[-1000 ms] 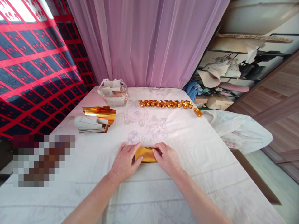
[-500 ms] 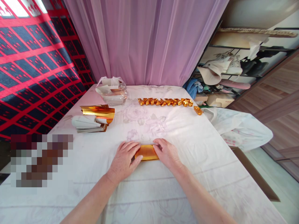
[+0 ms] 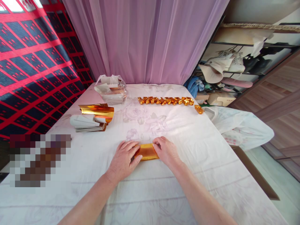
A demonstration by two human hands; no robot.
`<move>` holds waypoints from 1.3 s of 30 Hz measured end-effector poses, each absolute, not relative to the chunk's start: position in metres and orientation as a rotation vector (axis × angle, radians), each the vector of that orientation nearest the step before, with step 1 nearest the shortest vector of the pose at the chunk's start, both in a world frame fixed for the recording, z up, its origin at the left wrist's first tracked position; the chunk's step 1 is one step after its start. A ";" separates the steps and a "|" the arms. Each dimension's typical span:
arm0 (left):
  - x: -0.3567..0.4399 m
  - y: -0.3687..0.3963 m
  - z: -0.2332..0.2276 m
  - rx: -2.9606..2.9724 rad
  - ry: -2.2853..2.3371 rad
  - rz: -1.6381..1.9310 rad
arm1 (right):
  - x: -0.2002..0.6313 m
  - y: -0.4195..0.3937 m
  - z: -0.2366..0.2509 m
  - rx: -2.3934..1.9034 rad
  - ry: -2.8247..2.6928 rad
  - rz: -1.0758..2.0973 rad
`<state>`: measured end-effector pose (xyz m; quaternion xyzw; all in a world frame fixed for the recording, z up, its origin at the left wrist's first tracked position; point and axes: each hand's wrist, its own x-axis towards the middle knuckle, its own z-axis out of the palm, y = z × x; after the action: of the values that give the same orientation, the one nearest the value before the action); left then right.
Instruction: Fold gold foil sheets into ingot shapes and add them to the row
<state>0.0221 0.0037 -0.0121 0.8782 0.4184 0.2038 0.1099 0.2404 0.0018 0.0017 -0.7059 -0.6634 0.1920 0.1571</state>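
1. Both hands are down on the white floral cloth that covers the table, working one small folded piece of gold foil paper. It lies flat on the cloth near the front edge, right between the two hands.
2. The left hand sits palm-down on the left end of the gold piece, fingers spread a bit, with the thumb pressed on its front edge. So it's not really gripping, more pinning it flat.
3. The right hand covers the right end the same way, fingertips curled onto the top edge of the paper. Again it's a flat press, not a closed fist.
4. Back left there's a stack of paper sheets with a curled-up gold sheet on top of it, well apart from the hands.
5. Behind that is a clear plastic bag with something in it, can't tell what exactly.
6. Along the far side of the table runs a row of finished folded gold pieces, packed end to end, plus one loose gold piece just off its right end.
7. There's a pink curtain behind the table and cluttered shelves off to the right.
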 end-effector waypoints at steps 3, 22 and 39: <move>0.022 0.004 -0.013 2.586 1.229 0.602 | 0.241 0.004 0.004 -2.036 -1.909 0.584; 0.021 0.004 -0.011 2.610 1.209 0.604 | 0.253 0.011 0.012 -1.890 -2.117 0.684; 0.021 0.005 -0.009 2.592 1.187 0.645 | 0.254 0.011 0.011 -1.889 -2.128 0.681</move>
<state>0.0213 0.0051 -0.0089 0.8815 0.4037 0.2193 0.1093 0.2535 0.0114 0.0112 -0.6418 -0.7232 0.2314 0.1076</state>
